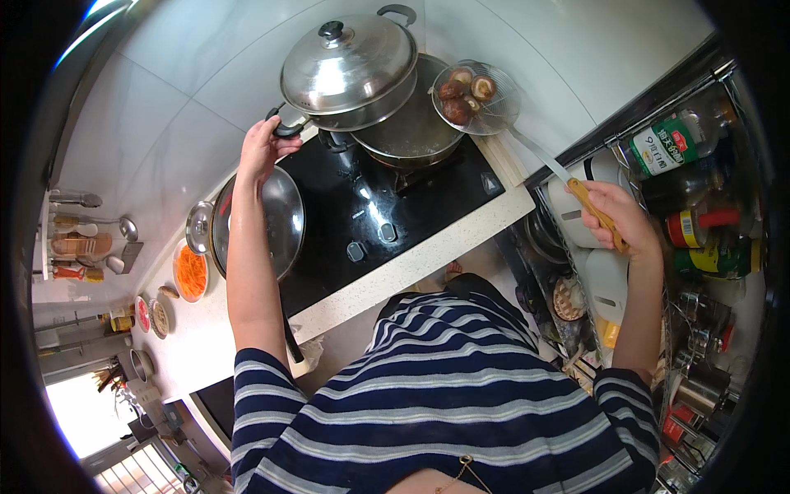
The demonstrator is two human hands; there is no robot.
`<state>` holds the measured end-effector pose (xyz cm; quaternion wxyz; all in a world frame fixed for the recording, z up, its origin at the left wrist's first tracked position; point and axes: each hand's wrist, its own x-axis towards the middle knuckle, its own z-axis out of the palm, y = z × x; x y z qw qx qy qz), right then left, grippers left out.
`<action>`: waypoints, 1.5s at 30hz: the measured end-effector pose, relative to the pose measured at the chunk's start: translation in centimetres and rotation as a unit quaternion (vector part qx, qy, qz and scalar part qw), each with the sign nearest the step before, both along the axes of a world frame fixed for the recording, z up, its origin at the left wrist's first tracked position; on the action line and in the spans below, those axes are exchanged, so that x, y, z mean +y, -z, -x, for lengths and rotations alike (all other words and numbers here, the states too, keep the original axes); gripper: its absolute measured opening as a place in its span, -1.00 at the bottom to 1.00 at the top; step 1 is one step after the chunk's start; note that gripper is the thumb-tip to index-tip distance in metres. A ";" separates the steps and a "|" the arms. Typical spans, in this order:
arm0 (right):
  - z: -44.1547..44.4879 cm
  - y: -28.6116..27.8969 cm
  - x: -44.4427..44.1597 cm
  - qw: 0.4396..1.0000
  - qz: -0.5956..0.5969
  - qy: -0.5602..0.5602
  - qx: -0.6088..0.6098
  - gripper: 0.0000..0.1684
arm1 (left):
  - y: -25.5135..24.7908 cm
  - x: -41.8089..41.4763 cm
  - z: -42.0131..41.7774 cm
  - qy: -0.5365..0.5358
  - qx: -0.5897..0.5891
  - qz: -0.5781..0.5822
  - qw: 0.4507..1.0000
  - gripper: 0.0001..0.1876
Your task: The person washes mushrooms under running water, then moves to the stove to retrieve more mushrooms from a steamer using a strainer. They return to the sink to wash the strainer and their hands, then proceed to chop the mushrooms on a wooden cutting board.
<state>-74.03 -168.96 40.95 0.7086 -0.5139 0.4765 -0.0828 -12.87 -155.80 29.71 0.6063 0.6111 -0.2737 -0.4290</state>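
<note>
My left hand [264, 147] grips the black side handle [289, 129] of a steel steamer tier [370, 111], with its domed lid [342, 68] on. The tier is tilted over the left part of a steel pot [426, 151], which sits at the back of the black cooktop [345, 210]. In my right hand [617, 213] is the wooden handle [595, 213] of a wire skimmer [503, 108]. Several brown shiitake mushrooms [457, 111] lie in the skimmer's basket. The basket is at the pot's right rim; whether it touches the rim I cannot tell.
Left of the cooktop's middle stands a wok [287, 216], partly behind my left arm. Shredded carrot [191, 272] fills a plate on the counter [185, 333], near small dishes [159, 318]. To the right, a wire rack [663, 346] holds bottles [666, 145] and jars.
</note>
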 end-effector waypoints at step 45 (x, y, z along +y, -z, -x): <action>-3.4 -8.4 8.3 0.992 0.083 0.060 -0.075 -0.34 | 2.9 -0.2 11.1 0.124 0.098 0.077 0.984 -0.65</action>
